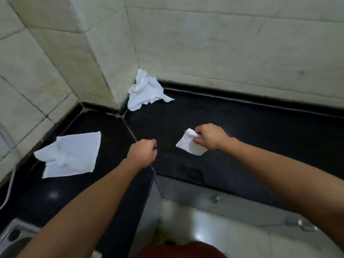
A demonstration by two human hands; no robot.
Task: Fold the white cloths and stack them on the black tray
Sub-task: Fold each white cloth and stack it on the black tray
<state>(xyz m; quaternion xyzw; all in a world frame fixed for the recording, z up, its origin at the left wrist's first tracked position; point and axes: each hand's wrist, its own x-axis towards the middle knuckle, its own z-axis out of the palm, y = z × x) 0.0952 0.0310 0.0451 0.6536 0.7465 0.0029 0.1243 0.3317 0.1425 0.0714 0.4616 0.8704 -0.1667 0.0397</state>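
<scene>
My right hand (210, 136) pinches a small folded white cloth (188, 145) just above the black counter (242, 127). My left hand (143, 152) hovers to its left with the fingers curled and nothing in it. A crumpled white cloth (146, 90) lies in the far corner against the tiled wall. Another white cloth (70, 153), partly spread with a bunched middle, lies on the counter at the left. No black tray is in view.
Pale tiled walls (223, 43) close the counter at the back and left. A steel sink (13, 237) shows at the bottom left, with a white cord (10, 185) beside it. The counter's front edge drops to cabinet doors (232, 211) below.
</scene>
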